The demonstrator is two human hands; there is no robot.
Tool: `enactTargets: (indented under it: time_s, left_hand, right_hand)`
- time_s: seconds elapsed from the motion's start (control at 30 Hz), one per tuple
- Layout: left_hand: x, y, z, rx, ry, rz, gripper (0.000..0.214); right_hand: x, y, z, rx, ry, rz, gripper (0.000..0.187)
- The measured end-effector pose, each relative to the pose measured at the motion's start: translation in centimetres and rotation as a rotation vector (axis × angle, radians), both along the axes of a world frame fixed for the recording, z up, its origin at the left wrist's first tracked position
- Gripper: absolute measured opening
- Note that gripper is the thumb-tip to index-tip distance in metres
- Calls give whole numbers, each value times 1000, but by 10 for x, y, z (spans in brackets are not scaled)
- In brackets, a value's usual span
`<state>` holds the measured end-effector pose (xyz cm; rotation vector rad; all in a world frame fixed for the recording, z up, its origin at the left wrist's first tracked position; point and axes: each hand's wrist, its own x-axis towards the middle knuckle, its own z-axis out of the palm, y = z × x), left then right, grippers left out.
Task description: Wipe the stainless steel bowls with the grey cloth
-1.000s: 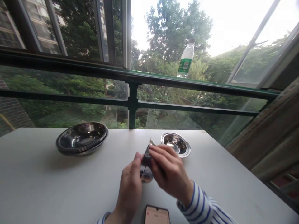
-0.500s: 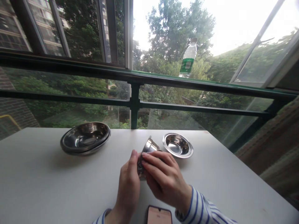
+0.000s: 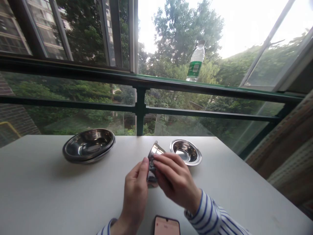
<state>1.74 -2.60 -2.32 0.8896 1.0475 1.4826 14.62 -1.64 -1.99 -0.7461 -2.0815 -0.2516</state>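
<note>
A small shiny steel bowl [image 3: 156, 149] is held tilted on its side above the white table, with much of it behind my fingers. My left hand [image 3: 136, 189] grips its left side, thumb up along the metal. With bent fingers, my right hand [image 3: 177, 181] presses a dark, glinting wad that looks like steel wool [image 3: 151, 163] against the bowl's outer surface. Most of the wad is hidden under the fingertips. Just beyond my right hand, another small steel bowl [image 3: 195, 160] stands upright on the table.
Several wider steel bowls [image 3: 89, 145] are stacked at the left of the white table [image 3: 73, 202]. A phone [image 3: 167, 225] lies at the near edge, below my hands. Behind the table runs a dark green railing [image 3: 140, 109], with a plastic bottle [image 3: 195, 63] on the ledge above.
My right hand and the wad have shifted slightly up and right along the bowl, uncovering more of its lower side. My left thumb has moved a little to the right.
</note>
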Motion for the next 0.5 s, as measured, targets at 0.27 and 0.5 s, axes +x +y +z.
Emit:
enactTargets:
  time_s: [0.27,0.5]
  left_hand:
    - [-1,4,0,35,-163,8,29]
    - [-3,3,5,26,-155,62,24]
  right_hand:
    - [1,-2,-4,158,-144,-23,30]
    - [5,1,-2,253,-222,-17,27]
